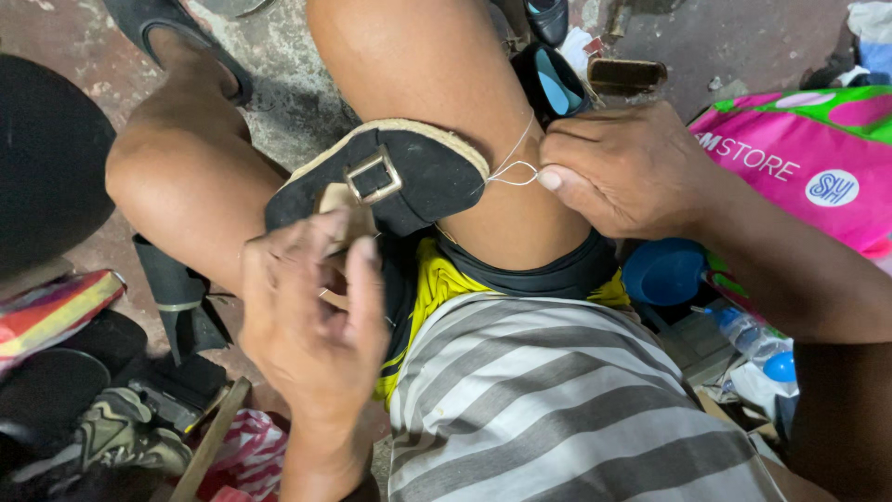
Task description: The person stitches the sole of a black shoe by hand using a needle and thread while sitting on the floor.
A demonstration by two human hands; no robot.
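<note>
The black sandal (390,177) with a metal buckle (373,175) lies wedged between the person's knees. The left hand (311,316) closes on its near end; the right hand (623,167) pinches white thread (509,167) taut from the sole. A blue bowl (662,271) sits on the floor beside a pink bag (818,158); its contents are hidden.

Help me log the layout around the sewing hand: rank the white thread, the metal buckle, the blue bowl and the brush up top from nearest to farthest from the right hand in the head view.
From the right hand:
1. White thread, pinched at its fingertips.
2. Blue bowl, just below the hand.
3. Brush, above it; close to the bowl's rank.
4. Metal buckle, on the black shoe to the left.
</note>
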